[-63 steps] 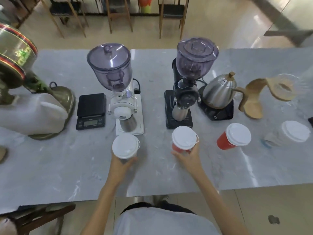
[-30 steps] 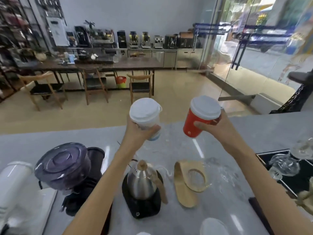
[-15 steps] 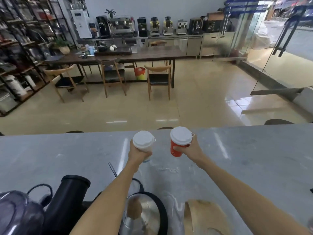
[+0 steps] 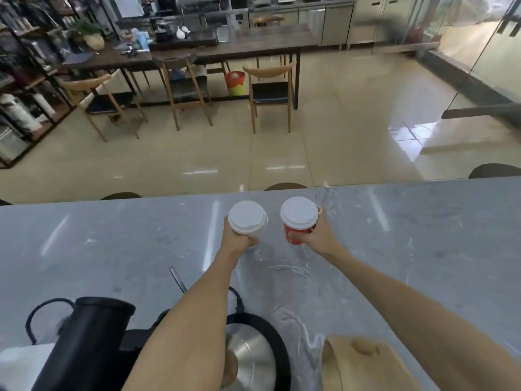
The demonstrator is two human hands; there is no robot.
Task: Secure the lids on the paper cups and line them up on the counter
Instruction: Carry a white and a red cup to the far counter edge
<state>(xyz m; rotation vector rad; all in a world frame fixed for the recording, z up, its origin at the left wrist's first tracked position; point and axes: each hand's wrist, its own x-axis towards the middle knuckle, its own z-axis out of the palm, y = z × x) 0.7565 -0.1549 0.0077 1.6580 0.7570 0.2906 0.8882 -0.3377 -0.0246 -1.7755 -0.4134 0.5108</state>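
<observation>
Two lidded paper cups are side by side near the far edge of the grey marble counter (image 4: 423,249). My left hand (image 4: 236,240) grips the white cup (image 4: 245,221) from behind, below its white lid. Around the red cup (image 4: 297,232), also topped with a white lid, my right hand (image 4: 318,235) is wrapped from the right. Both cups stand upright, a small gap between them. Whether their bases touch the counter I cannot tell. Both my arms stretch forward over the counter.
Close to me stand a black grinder body (image 4: 84,342), a steel kettle on a black base (image 4: 253,359) and a wooden dripper stand (image 4: 363,362). Beyond the counter's far edge lie a tiled floor, wooden chairs (image 4: 270,91) and a long dark table (image 4: 225,49).
I lifted both cups from the near side, carried them over the kettle and lowered them toward the counter's far edge. My view has tipped down a little since half a second ago.
</observation>
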